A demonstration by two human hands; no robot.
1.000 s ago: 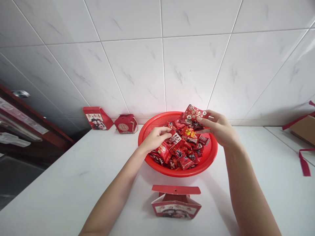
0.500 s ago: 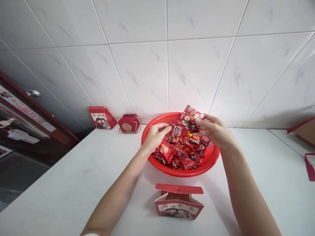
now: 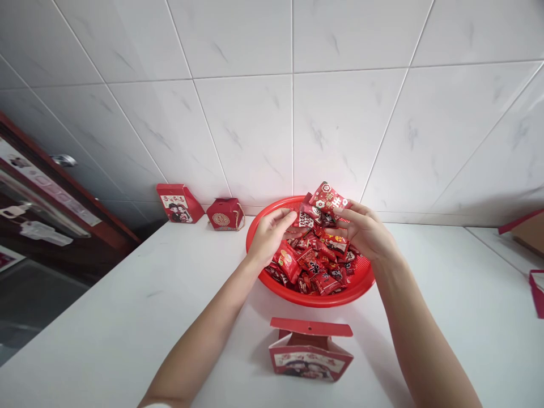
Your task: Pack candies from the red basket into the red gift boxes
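Note:
A red plastic basket full of small wrapped candies stands on the white counter. Over its right side, my right hand pinches a red flowered packet between thumb and fingers. My left hand is over the basket's left side, its thumb and forefinger closed at the edge of a red candy packet with white lettering. In front of the basket, near me, an open red gift box stands with its top flap up.
Against the tiled wall at the left stand a closed red box and a smaller red box with a cord handle. A brown-and-red box and a dark pink item lie at the right edge.
My right hand has moved slightly left with the flowered packet, nearer my left hand. The view has shifted a little.

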